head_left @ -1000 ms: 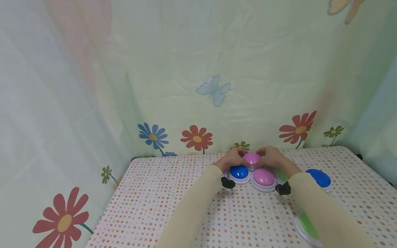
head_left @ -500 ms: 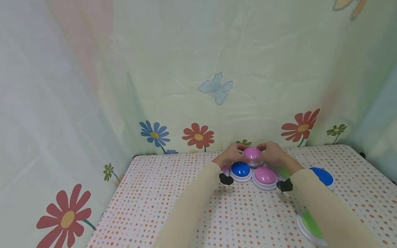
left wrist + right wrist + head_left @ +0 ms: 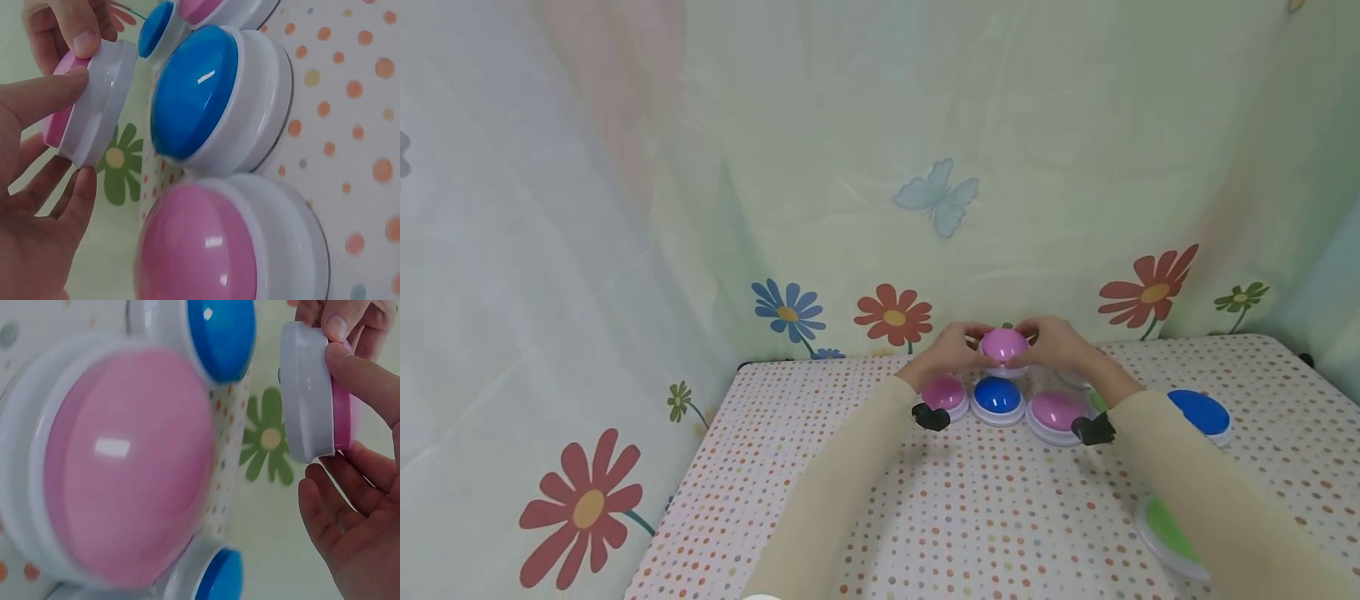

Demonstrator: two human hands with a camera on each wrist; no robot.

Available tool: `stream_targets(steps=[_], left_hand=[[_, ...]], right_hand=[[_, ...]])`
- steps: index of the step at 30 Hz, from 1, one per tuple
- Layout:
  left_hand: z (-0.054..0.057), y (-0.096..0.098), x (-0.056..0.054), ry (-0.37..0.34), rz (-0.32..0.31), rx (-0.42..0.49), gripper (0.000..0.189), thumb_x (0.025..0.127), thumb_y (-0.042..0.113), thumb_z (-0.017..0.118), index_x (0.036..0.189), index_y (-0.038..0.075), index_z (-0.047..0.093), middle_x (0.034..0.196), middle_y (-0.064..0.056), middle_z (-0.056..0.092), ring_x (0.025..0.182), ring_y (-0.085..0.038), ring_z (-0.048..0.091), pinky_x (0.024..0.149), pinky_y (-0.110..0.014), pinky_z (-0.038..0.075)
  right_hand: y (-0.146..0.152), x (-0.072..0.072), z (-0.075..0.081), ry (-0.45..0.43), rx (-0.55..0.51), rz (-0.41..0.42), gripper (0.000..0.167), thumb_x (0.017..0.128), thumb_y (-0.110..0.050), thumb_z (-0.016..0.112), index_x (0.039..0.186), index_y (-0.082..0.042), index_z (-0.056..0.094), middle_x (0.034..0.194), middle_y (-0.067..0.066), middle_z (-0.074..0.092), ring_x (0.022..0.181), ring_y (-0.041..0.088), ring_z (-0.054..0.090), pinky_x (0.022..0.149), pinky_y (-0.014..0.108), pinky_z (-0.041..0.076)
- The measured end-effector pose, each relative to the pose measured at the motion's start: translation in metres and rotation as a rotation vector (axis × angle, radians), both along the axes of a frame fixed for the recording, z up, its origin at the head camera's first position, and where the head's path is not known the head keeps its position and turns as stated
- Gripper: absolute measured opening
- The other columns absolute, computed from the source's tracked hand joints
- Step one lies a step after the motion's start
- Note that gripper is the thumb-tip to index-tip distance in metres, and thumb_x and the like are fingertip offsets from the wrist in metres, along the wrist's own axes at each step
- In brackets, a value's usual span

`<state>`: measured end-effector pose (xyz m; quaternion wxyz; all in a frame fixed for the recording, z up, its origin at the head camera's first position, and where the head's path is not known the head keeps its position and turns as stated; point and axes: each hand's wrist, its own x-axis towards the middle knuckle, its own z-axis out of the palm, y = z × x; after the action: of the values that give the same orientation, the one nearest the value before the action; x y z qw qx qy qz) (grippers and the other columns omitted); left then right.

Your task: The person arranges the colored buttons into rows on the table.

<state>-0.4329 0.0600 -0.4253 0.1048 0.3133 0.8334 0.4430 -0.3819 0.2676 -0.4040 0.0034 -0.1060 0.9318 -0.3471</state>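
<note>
Both hands grip one pink domed push button with a white base, raised off the table near its back edge. My left hand holds its left side, thumb on the near side of the rim in the left wrist view. My right hand holds the opposite side, its thumb across the edge where pink meets white. Just in front of the held button stands a blue button. Pink buttons flank it, one at the left beneath my left wrist, another at the right.
A green button is mostly hidden by my right forearm. Farther right sits a blue button, and a larger-looking green one lies nearer, partly covered by the sleeve. The dotted table meets a flowered curtain behind.
Both hands have lifted the pink button from behind the blue one and carried it slightly left. The left pink button shows more fully now. The head view has shifted a little.
</note>
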Motion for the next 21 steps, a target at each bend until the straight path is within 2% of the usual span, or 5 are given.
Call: stream_targets(steps=[4, 9, 15, 21], left_hand=[[0.014, -0.020, 0.000, 0.004, 0.008, 0.026, 0.059, 0.082, 0.024, 0.080, 0.135, 0.011, 0.056, 0.119, 0.002, 0.059, 0.103, -0.016, 0.058, 0.078, -0.023, 0.052], [0.022, -0.040, -0.003, 0.027, 0.031, 0.020, 0.059, 0.082, 0.023, 0.080, 0.135, 0.010, 0.056, 0.119, 0.001, 0.060, 0.103, -0.020, 0.060, 0.080, -0.024, 0.052], [0.022, -0.061, 0.000, 0.037, 0.038, 0.041, 0.056, 0.081, 0.019, 0.080, 0.132, 0.009, 0.058, 0.116, 0.000, 0.061, 0.102, -0.024, 0.061, 0.081, -0.026, 0.052], [0.015, -0.091, 0.007, 0.030, 0.069, 0.040, 0.056, 0.080, 0.017, 0.081, 0.131, 0.009, 0.060, 0.117, 0.002, 0.062, 0.103, -0.021, 0.060, 0.083, -0.027, 0.052]], right_hand=[[-0.018, -0.004, 0.014, 0.031, -0.013, 0.032, 0.065, 0.078, -0.030, 0.083, 0.126, 0.004, 0.056, 0.118, 0.023, 0.059, 0.104, 0.037, 0.055, 0.087, 0.048, 0.051], [-0.038, -0.008, 0.023, 0.014, -0.029, 0.054, 0.062, 0.079, -0.027, 0.082, 0.126, 0.004, 0.055, 0.119, 0.022, 0.058, 0.106, 0.037, 0.055, 0.088, 0.047, 0.051], [-0.059, -0.008, 0.025, 0.012, -0.036, 0.067, 0.059, 0.079, -0.023, 0.082, 0.126, 0.004, 0.056, 0.119, 0.023, 0.059, 0.106, 0.037, 0.056, 0.088, 0.047, 0.051], [-0.087, -0.008, 0.018, -0.003, -0.046, 0.108, 0.061, 0.077, -0.024, 0.083, 0.125, 0.004, 0.057, 0.118, 0.020, 0.060, 0.105, 0.035, 0.057, 0.085, 0.043, 0.053]])
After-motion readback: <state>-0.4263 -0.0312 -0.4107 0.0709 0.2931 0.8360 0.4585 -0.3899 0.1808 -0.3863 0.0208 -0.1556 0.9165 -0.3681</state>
